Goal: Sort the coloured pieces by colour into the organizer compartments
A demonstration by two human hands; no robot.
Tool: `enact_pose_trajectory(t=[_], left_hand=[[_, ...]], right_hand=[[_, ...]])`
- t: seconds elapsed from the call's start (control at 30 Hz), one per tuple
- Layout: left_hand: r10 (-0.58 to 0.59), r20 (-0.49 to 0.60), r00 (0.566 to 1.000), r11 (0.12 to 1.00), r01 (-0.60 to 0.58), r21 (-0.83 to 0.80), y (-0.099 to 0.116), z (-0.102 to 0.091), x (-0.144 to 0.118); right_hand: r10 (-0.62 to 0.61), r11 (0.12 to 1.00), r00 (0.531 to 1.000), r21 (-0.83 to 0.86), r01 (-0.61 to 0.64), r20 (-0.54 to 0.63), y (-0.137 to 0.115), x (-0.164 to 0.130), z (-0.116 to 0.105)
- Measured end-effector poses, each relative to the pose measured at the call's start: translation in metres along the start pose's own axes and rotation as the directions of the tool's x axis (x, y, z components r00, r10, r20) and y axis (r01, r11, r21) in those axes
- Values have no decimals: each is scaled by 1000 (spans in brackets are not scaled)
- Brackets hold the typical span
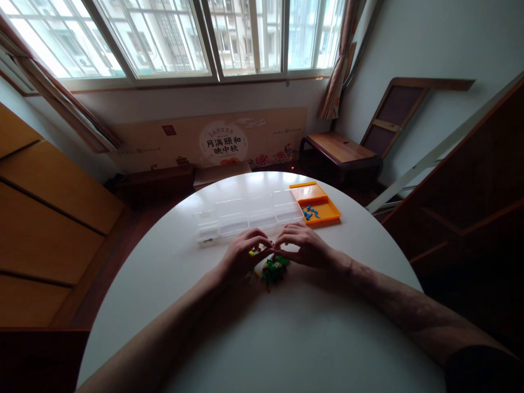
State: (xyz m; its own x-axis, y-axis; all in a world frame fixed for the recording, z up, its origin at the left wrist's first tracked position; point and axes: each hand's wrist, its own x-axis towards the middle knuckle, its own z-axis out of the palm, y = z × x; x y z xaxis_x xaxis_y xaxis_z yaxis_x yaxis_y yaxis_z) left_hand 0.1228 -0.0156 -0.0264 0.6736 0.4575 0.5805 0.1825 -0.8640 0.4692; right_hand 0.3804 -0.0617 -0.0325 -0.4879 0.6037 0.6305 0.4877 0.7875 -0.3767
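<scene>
My left hand (pixel 246 252) and my right hand (pixel 305 245) meet over the middle of the table. Thumb and fingers of each are pinched together, fingertips nearly touching. Something small and dark reddish shows between the fingertips, too small to name. Right below them lies a heap of small green plastic pieces (pixel 275 270), with a few brown and yellow ones mixed in. Some yellow and red bits (pixel 254 252) peek out by my left fingers, partly hidden by that hand.
A clear plastic compartment box (pixel 233 222) lies beyond my hands on the round white table (pixel 311 338). To its right is an orange tray (pixel 327 210) holding several small blue pieces (pixel 311 213). Behind the table stands a wooden chair (pixel 344 147) by the wall.
</scene>
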Motion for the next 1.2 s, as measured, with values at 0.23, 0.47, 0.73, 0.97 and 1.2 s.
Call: enact_pose_trajectory(t=[0.23, 0.47, 0.73, 0.97, 1.2], left_hand=[[38, -41, 998, 999, -37, 26, -4, 1, -4], [-88, -51, 995, 990, 93, 103, -5, 0, -12], [-227, 40, 973, 967, 220, 128, -7, -7, -13], [-203, 56, 978, 975, 196, 109, -8, -12, -16], [-154, 44, 987, 987, 151, 50, -3, -18, -15]], right_hand=[[-5, 1000, 1000, -24, 4, -30, 1, 0, -10], [334, 878, 905, -261, -401, -264, 44, -17, -52], [335, 880, 922, -287, -379, -192, 45, -17, -54], [89, 985, 989, -159, -70, 116, 7, 7, -15], [76, 990, 977, -135, -50, 197, 4, 13, -2]])
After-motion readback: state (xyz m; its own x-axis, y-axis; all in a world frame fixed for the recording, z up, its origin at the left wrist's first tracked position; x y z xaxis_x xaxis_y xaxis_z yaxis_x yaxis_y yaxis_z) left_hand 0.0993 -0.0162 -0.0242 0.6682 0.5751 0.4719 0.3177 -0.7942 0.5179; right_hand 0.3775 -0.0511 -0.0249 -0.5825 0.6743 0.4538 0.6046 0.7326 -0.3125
